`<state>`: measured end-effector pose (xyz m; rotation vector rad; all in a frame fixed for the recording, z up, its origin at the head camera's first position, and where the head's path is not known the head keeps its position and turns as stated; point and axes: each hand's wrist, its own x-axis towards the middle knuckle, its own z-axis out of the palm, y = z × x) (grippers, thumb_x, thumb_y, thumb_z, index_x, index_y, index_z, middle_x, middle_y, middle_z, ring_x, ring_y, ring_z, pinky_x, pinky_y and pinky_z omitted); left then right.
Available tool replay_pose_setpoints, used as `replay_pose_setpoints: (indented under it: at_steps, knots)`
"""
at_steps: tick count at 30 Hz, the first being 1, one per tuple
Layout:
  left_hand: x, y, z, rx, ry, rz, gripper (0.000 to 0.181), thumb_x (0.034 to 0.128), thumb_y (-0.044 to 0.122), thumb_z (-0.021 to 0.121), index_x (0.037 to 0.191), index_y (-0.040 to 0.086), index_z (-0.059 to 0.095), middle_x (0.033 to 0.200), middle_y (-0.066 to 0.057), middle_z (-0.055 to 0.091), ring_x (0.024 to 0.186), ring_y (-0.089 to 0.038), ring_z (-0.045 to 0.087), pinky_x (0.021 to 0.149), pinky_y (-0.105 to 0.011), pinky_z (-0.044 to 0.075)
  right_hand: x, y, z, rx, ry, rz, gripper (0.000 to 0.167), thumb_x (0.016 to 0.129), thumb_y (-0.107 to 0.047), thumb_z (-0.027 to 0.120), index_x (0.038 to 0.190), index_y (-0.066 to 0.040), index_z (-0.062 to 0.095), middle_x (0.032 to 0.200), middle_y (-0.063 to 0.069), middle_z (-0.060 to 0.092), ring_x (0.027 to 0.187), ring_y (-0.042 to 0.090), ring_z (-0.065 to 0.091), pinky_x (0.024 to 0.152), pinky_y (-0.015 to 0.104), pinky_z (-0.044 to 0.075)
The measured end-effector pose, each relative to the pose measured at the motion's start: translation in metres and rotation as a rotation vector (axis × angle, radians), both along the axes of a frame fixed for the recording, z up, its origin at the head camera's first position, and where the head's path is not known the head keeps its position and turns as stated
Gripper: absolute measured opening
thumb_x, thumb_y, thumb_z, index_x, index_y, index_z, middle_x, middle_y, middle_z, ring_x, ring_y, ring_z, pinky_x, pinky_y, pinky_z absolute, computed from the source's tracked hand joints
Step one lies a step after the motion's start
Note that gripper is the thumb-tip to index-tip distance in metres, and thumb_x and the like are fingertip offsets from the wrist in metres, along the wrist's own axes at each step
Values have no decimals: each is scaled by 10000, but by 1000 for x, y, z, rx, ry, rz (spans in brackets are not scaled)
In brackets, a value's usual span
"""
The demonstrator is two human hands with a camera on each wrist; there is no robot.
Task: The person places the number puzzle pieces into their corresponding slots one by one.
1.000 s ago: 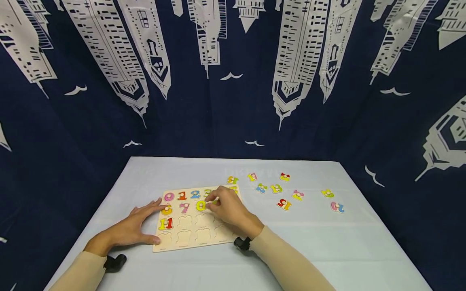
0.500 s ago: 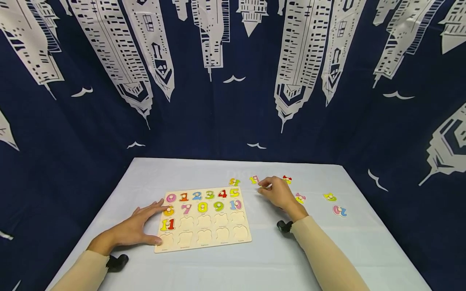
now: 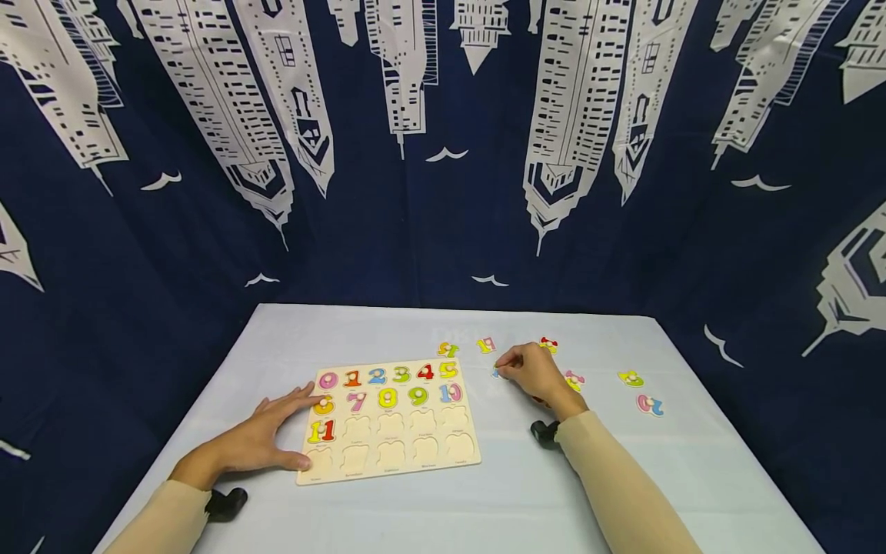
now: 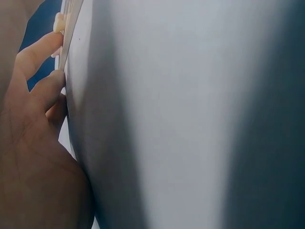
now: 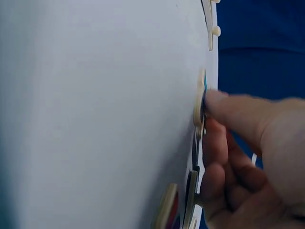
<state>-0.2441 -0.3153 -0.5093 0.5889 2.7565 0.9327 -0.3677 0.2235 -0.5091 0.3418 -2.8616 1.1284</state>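
- Board: pieces 0–11 seated in recesses
- Left hand spread, gripping nothing, on board's left edge
- Right hand pinches blue piece, loose pieces nearby

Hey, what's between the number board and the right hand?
The head view shows bare white tabletop, then a mostly hidden blue piece at the right hand.

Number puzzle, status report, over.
Left hand on board, left edge. Right hand pinches blue piece. Zero through eleven seated, other slots empty. Loose pieces nearby, none visibly blocking.

navy backdrop | upside-down white buildings, bird-like marks printed on it | white table
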Motion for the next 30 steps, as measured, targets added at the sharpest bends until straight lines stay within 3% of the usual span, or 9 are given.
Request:
replay_pose_setpoints:
  at_steps: [8, 15, 23, 30]
  knots:
    - [1, 1, -2, -5, 17, -10, 1089, 805, 475, 1069, 1723, 221, 541, 1927, -241, 282, 1765, -613, 242, 1348, -936, 54, 8, -1, 1, -1, -22, 166, 172, 1016, -42, 887, 1129, -171, 907, 1018, 0, 807, 931, 172, 637, 786, 217, 515]
    - [0, -1, -2, -8, 13, 4, 1104, 797, 520, 1063, 1725, 222, 544, 1928, -241, 280, 1768, -610, 239, 1358, -930, 43, 11, 1, 1, 22, 15, 147, 102, 1011, -121, 922, 1109, -146, 903, 1044, 15, 792, 910, 149, 626, 772, 222, 509]
    - [0, -1, -3, -9, -4, 15, 1101, 798, 548, 1054, 1722, 232, 545, 1935, -245, 252, 1778, -609, 208, 1365, -926, 10, 11, 0, 2, 61, 48, 192, 50, 1025, -112, 900, 1065, -134, 880, 1025, 21, 781, 895, 131, 630, 786, 227, 528]
    - [0, -2, -3, -7, 8, 6, 1090, 798, 530, 1058, 1716, 232, 550, 1929, -254, 263, 1764, -627, 223, 1350, -936, 33, 20, -20, 8, 26, 93, 209, 49, 1007, -100, 902, 1036, -123, 869, 1068, 43, 778, 883, 130, 655, 758, 210, 535]
